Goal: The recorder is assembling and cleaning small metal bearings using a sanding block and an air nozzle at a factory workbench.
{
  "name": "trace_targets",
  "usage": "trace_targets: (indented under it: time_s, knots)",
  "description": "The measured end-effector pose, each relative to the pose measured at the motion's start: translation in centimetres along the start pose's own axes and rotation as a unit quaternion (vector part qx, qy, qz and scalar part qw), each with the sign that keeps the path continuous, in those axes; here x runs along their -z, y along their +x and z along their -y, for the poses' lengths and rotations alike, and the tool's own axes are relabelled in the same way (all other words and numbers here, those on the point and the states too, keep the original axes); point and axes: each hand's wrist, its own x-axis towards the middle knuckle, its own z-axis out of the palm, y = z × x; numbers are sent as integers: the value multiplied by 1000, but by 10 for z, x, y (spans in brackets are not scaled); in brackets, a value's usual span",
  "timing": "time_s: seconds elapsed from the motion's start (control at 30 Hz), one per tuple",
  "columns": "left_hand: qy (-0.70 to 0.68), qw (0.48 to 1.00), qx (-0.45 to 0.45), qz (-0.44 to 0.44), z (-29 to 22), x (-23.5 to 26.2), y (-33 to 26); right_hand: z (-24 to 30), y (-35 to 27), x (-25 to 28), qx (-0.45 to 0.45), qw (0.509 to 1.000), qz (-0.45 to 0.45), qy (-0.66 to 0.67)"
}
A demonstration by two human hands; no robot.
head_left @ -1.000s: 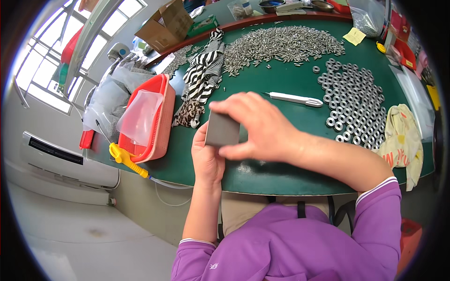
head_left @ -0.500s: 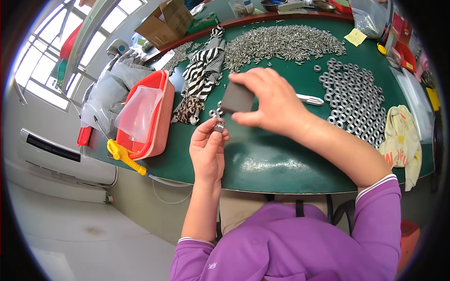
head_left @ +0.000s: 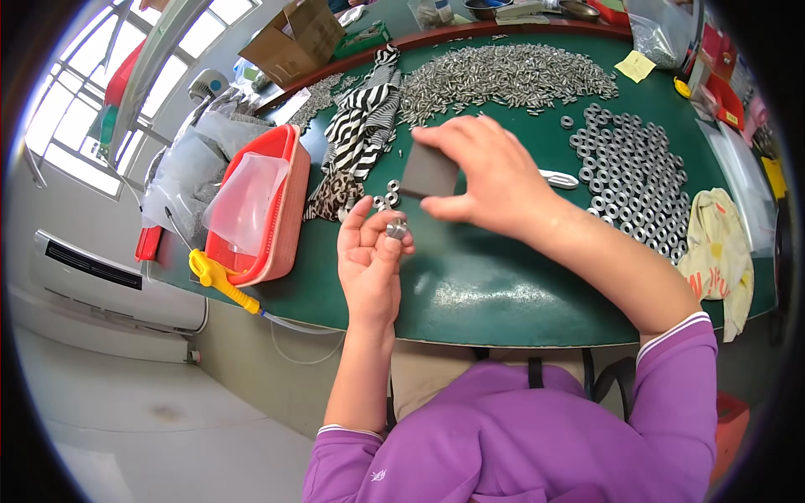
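Observation:
Between the thumb and fingertips of my left hand (head_left: 371,260) is a small shiny metal ring (head_left: 397,228), held above the green table. My right hand (head_left: 495,180) grips a dark grey-brown rectangular block (head_left: 429,172) by its edges, thumb below and fingers above. The block is just up and right of the ring, apart from it. Behind my left fingertips, a few loose metal rings (head_left: 392,189) lie on the table. A large group of similar rings (head_left: 629,172) is spread at the right.
A heap of small metal pins (head_left: 503,77) covers the far middle. To the left are a striped cloth (head_left: 360,126), a red basket (head_left: 289,201) with a plastic bag, and a yellow air gun (head_left: 220,278). A white-handled tool (head_left: 558,178) and a glove (head_left: 719,251) lie right.
My left fingers have shifted and turned the ring slightly, with some fingers more spread. The right hand with the block has moved a little, staying close to the ring.

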Motion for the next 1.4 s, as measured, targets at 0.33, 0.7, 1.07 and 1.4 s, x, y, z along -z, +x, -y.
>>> trace_targets:
  time_s: [0.33, 0.7, 1.07, 1.4]
  knots:
    - [-58, 997, 40, -27, 2, 9, -1, 3, 4, 2, -46, 991, 31, 124]
    - [56, 997, -5, -44, 1, -3, 1, 8, 2, -7, -217, 749, 161, 606]
    - [39, 994, -48, -90, -1, -10, 1, 23, -1, -6, -200, 707, 198, 649]
    - [208, 961, -136, -122, -11, -8, -2, 34, -13, -15, -98, 807, 195, 548]
